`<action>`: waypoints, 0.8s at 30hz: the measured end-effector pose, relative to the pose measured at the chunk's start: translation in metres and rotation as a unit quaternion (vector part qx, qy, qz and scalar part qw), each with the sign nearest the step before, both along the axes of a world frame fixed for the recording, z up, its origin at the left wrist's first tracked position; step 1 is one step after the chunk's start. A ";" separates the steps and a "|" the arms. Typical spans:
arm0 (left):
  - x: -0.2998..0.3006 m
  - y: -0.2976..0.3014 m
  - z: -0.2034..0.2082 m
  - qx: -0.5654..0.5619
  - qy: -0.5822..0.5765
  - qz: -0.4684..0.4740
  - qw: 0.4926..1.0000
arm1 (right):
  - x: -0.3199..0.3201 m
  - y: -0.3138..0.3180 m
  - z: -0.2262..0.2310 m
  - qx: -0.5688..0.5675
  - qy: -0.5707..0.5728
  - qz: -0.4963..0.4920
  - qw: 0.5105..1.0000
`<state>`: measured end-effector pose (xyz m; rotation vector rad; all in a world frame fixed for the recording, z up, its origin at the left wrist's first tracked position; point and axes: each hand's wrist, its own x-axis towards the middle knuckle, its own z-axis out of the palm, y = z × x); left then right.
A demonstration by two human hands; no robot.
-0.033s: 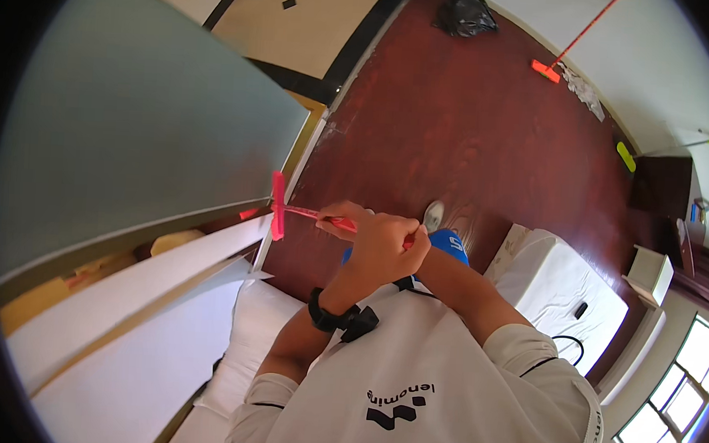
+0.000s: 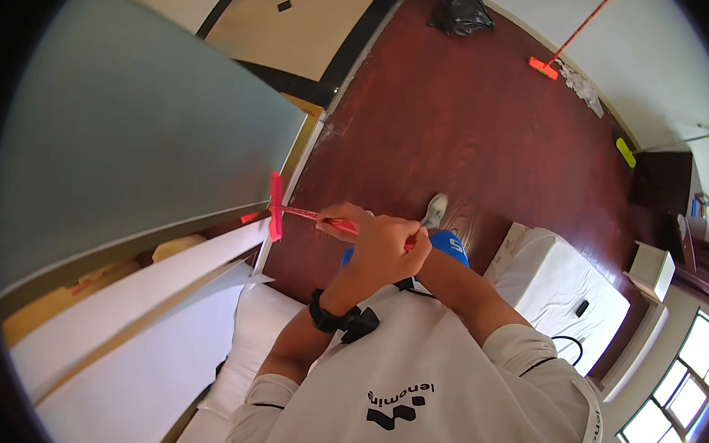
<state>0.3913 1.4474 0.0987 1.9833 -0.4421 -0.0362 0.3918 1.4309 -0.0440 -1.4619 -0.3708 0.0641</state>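
Observation:
A red squeegee has its long narrow head (image 2: pixel 276 207) up against the lower edge of a frosted glass panel (image 2: pixel 151 123) on my left. Its thin patterned handle (image 2: pixel 303 213) runs from there back toward my body. My left hand (image 2: pixel 389 247), with a black band on its wrist, is closed round the rear part of the handle. My right arm crosses beneath the left one, and my right hand (image 2: pixel 342 219) grips the handle farther forward, nearer the head. Part of the right hand is hidden behind the left.
White bedding (image 2: pixel 265 317) lies at my lower left, and a white mattress (image 2: pixel 567 297) at my right. Dark red wooden floor (image 2: pixel 456 122) stretches ahead. Beyond stand a black bag (image 2: pixel 462 12), an orange-red mop (image 2: pixel 544 68), a rag (image 2: pixel 582 89) and a yellow-green broom (image 2: pixel 626 153).
The view has shifted very slightly, and the squeegee head sits a touch farther left in it. Both hands keep their hold on the handle.

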 end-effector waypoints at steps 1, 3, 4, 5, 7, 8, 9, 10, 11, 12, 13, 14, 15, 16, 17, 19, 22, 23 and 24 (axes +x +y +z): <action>0.008 -0.010 -0.004 0.002 0.002 -0.007 1.000 | 0.005 -0.006 -0.010 0.012 -0.038 -0.017 0.999; 0.025 -0.034 -0.011 0.035 0.026 -0.060 0.997 | 0.041 -0.041 -0.041 -0.026 -0.031 0.092 0.995; 0.031 -0.048 -0.017 0.039 0.031 -0.062 0.997 | 0.056 -0.063 -0.052 -0.063 -0.025 0.213 0.975; 0.037 -0.061 -0.026 0.003 0.031 -0.063 0.998 | 0.063 -0.085 -0.057 -0.113 -0.011 0.185 0.976; 0.057 -0.087 -0.052 -0.032 0.032 -0.080 0.996 | 0.076 -0.151 -0.083 -0.187 0.125 0.100 0.969; 0.071 -0.092 -0.072 -0.068 0.049 -0.136 0.987 | 0.080 -0.183 -0.102 -0.202 0.242 0.054 0.948; 0.083 -0.095 -0.092 -0.101 0.066 -0.184 0.976 | 0.083 -0.214 -0.104 -0.317 0.146 0.031 0.936; 0.091 -0.104 -0.112 -0.093 0.067 -0.182 0.976 | 0.085 -0.247 -0.105 -0.426 0.047 0.004 0.903; 0.099 -0.119 -0.129 -0.173 0.105 -0.178 0.963 | 0.090 -0.284 -0.114 -0.476 0.080 0.000 0.876; 0.107 -0.138 -0.138 -0.252 0.145 -0.173 0.941 | 0.095 -0.317 -0.123 -0.525 0.117 -0.005 0.843; 0.115 -0.158 -0.140 -0.249 0.151 -0.177 0.940 | 0.100 -0.342 -0.124 -0.522 0.123 -0.008 0.844; 0.123 -0.178 -0.141 -0.352 0.172 -0.136 0.910 | 0.104 -0.366 -0.125 -0.519 0.107 -0.065 0.845; 0.137 -0.200 -0.143 -0.453 0.188 -0.098 0.866 | 0.117 -0.390 -0.122 -0.519 0.086 -0.127 0.841; 0.148 -0.218 -0.137 -0.452 0.194 -0.106 0.864 | 0.126 -0.405 -0.116 -0.520 0.093 -0.134 0.839; 0.159 -0.232 -0.130 -0.440 0.179 -0.119 0.872 | 0.137 -0.417 -0.110 -0.509 0.090 -0.110 0.849; 0.171 -0.253 -0.109 -0.341 0.154 -0.187 0.908 | 0.148 -0.431 -0.094 -0.479 0.107 -0.067 0.869; 0.160 -0.303 -0.060 -0.118 0.105 -0.234 0.959 | 0.153 -0.435 -0.082 -0.292 0.155 0.027 0.943; 0.158 -0.313 -0.048 -0.083 0.034 -0.243 0.966 | 0.155 -0.423 -0.061 -0.205 0.169 0.057 0.962; 0.153 -0.321 -0.047 -0.064 0.007 -0.240 0.969 | 0.154 -0.410 -0.033 -0.185 0.121 0.021 0.975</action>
